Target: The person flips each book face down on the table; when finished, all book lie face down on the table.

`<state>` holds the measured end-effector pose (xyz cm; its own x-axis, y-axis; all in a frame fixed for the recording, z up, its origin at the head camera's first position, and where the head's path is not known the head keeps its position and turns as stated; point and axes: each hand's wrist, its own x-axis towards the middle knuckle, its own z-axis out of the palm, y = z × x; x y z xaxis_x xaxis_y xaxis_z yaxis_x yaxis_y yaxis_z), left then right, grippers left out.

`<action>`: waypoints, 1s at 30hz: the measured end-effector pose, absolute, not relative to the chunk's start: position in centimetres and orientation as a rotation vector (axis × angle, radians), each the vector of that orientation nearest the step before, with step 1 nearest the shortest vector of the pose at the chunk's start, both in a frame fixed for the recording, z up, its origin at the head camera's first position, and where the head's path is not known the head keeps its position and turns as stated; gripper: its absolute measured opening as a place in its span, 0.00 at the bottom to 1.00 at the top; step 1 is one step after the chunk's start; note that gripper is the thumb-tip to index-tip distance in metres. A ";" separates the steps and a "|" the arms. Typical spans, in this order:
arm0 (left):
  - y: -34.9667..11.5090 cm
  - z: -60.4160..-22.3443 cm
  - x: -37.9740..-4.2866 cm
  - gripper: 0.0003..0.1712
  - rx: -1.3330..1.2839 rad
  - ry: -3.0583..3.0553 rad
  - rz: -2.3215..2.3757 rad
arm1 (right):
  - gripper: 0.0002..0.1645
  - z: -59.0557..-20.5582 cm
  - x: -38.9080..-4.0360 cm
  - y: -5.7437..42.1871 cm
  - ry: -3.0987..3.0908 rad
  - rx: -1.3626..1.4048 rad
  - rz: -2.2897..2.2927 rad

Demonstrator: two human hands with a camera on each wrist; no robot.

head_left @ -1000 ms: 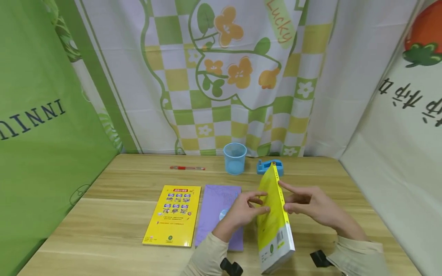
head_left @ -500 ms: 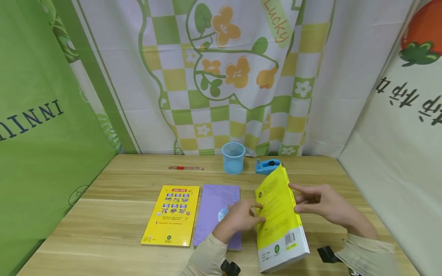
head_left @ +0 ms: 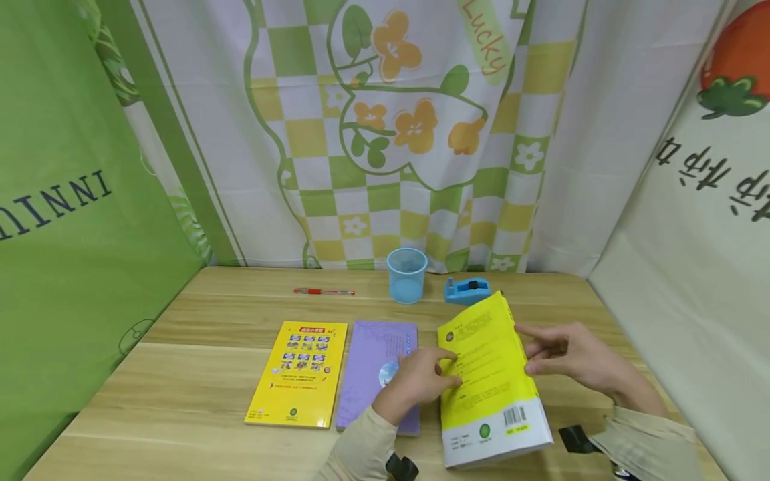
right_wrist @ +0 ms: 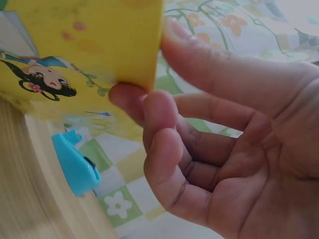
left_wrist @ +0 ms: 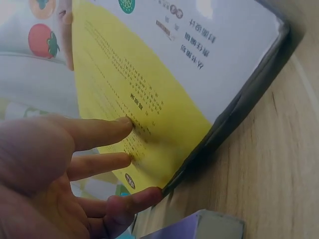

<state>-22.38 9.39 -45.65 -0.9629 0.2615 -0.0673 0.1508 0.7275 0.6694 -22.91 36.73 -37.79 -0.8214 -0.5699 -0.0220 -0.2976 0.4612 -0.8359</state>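
Note:
A yellow book with a white lower band [head_left: 484, 387] is tilted up off the wooden table, its back cover facing left and upward in the head view. My right hand [head_left: 574, 357] pinches its spine edge; the right wrist view shows the thumb on one side and a fingertip on the illustrated front cover [right_wrist: 75, 55]. With fairly straight fingers, my left hand [head_left: 418, 381] touches the back cover, and in the left wrist view one finger reaches the lower edge. A purple book [head_left: 375, 374] lies flat beside it, partly under the left hand. Further left lies another yellow book [head_left: 297, 374].
Along the back of the wooden table [head_left: 162, 374] are a red pen [head_left: 323, 292], a blue mesh cup [head_left: 407, 275] and a blue tape dispenser [head_left: 467, 290]. Printed curtains [head_left: 373, 200] enclose the back and sides.
The held yellow book has turned from nearly upright and edge-on to leaning back, its top and spine shifting right with the right hand. The left hand has moved slightly down against the cover.

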 end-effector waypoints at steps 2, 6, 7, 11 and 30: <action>9.4 -45.8 -22.4 0.26 0.325 2.791 1.036 | 0.46 -38.0 -23.1 36.8 2.404 -0.740 -1.291; 9.2 -46.0 -22.4 0.25 0.310 2.828 1.009 | 0.49 -38.4 -23.3 36.9 2.371 -0.713 -1.293; 9.2 -46.0 -22.4 0.25 0.309 2.835 1.003 | 0.49 -38.5 -23.4 36.9 2.365 -0.709 -1.291; 8.9 -46.1 -22.4 0.22 0.314 2.856 0.986 | 0.51 -39.2 -23.9 37.0 2.352 -0.698 -1.286; 8.1 -45.7 -22.9 0.13 0.282 2.953 0.864 | 0.56 -45.1 -27.0 38.2 2.329 -0.624 -1.201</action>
<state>-22.93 8.07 -45.73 -0.9820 0.1888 0.0017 0.1599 0.8271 0.5388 -26.97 38.15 -45.06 -0.7994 -0.5737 -0.1782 -0.1873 0.5199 -0.8334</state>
